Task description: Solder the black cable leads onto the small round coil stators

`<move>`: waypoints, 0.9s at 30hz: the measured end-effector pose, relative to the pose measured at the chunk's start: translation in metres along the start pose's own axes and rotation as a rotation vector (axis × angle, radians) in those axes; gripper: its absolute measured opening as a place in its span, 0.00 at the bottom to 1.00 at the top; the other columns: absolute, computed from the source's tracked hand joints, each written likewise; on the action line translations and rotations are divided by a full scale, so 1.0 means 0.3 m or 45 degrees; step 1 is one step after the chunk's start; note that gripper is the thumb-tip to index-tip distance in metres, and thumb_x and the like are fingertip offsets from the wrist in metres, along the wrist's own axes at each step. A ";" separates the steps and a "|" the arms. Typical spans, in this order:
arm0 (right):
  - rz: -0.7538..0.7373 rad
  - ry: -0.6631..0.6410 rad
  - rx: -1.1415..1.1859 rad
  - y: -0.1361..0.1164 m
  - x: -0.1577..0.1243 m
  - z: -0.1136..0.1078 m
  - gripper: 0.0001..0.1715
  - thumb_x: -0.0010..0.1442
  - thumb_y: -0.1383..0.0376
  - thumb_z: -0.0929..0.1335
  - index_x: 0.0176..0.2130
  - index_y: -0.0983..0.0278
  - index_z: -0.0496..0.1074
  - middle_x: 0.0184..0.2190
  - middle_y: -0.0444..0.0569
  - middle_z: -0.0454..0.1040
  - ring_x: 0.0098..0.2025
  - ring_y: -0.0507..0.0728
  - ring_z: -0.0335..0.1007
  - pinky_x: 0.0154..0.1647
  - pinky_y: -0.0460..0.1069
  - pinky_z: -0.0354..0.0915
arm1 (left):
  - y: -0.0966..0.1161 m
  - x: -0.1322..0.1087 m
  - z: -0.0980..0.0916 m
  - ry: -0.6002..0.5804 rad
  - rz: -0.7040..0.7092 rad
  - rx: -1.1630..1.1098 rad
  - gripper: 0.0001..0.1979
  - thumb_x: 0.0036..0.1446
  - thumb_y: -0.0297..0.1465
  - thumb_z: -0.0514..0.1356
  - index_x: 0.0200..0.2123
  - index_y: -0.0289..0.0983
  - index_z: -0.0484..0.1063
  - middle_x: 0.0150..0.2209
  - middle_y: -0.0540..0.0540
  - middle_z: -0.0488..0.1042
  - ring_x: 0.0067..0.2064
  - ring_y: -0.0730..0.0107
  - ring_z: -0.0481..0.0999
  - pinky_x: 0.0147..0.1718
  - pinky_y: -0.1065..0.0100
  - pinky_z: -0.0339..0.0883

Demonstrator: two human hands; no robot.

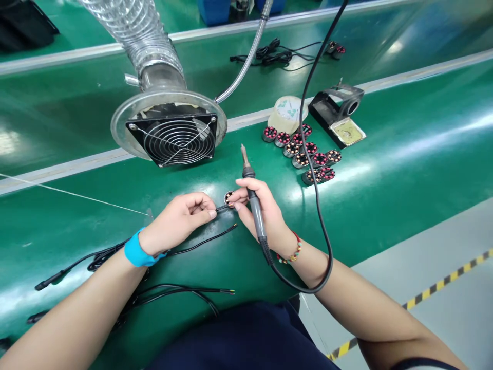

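Between thumb and fingers, my left hand (190, 213) pinches a black cable (222, 207) near its stripped end. That end lies against a small round motor stator (228, 197) with copper-coloured windings, standing on the green bench. My right hand (265, 210) holds a soldering iron (256, 208) across its palm, tip pointing up and away. The thumb and fingertips of that hand meet at the cable end beside the stator; whether they grip it I cannot tell. A second cable end (225, 231) lies just below.
A fume extractor (173, 139) hangs at the upper left. Several round stators (308, 149), a tape roll (287, 113) and an iron stand (339, 110) sit to the right. The iron's cord (314, 169) loops over the bench. More black cables (181, 289) lie lower left.
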State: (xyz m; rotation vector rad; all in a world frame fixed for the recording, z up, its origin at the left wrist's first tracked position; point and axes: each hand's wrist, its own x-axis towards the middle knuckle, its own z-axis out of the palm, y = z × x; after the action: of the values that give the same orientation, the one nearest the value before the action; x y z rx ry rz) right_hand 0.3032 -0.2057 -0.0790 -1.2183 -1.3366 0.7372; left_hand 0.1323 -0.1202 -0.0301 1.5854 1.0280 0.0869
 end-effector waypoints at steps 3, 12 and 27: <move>-0.007 -0.017 0.101 -0.002 -0.003 0.008 0.22 0.61 0.72 0.63 0.53 0.56 0.59 0.38 0.43 0.73 0.40 0.51 0.76 0.46 0.51 0.73 | 0.001 0.002 -0.004 0.017 -0.013 -0.066 0.11 0.50 0.39 0.61 0.28 0.36 0.69 0.24 0.53 0.65 0.27 0.74 0.59 0.27 0.72 0.54; 0.102 -0.015 0.244 0.001 -0.001 0.007 0.22 0.60 0.68 0.67 0.52 0.56 0.59 0.36 0.42 0.73 0.38 0.51 0.76 0.42 0.50 0.75 | 0.010 -0.001 0.005 0.017 -0.001 -0.041 0.12 0.49 0.40 0.61 0.28 0.36 0.71 0.26 0.51 0.67 0.29 0.72 0.63 0.29 0.71 0.57; 0.098 -0.004 0.231 -0.007 -0.003 0.019 0.25 0.59 0.68 0.68 0.52 0.55 0.58 0.34 0.40 0.71 0.34 0.49 0.73 0.39 0.48 0.74 | 0.013 -0.012 0.063 0.213 0.341 0.334 0.15 0.61 0.37 0.51 0.26 0.37 0.70 0.24 0.52 0.67 0.27 0.73 0.63 0.29 0.71 0.57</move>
State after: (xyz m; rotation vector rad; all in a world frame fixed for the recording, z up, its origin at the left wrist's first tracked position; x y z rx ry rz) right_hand 0.2970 -0.2057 -0.0784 -1.1285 -1.2032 0.8959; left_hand 0.1429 -0.1367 -0.0312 1.9772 0.9790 0.2811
